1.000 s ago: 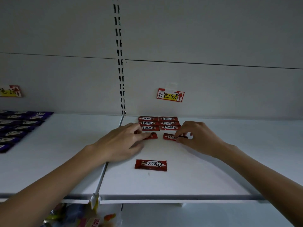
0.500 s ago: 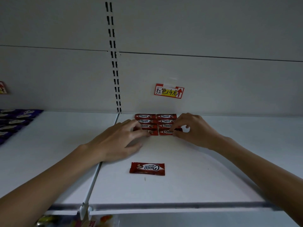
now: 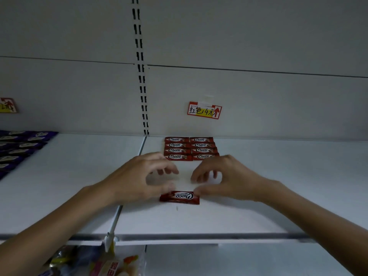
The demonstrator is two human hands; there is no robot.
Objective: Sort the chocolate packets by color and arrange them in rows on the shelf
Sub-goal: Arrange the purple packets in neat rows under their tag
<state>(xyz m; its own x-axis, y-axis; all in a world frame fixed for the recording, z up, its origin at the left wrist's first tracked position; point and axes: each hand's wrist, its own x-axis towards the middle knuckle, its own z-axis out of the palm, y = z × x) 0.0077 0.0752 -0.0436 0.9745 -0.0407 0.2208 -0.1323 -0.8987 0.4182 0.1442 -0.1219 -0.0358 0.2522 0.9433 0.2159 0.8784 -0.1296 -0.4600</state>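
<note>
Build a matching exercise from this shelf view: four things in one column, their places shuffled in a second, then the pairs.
Things
1. loose red packet
2. red packet block
3. purple packets
4. price tag

Places
A. stuck on the back wall
B. far left of the shelf
C. at the rear of the shelf, two columns of four
D. alone, nearer the front edge, lettering upside down

Pairs: 1-D, 2-C, 3-B, 4-A
</note>
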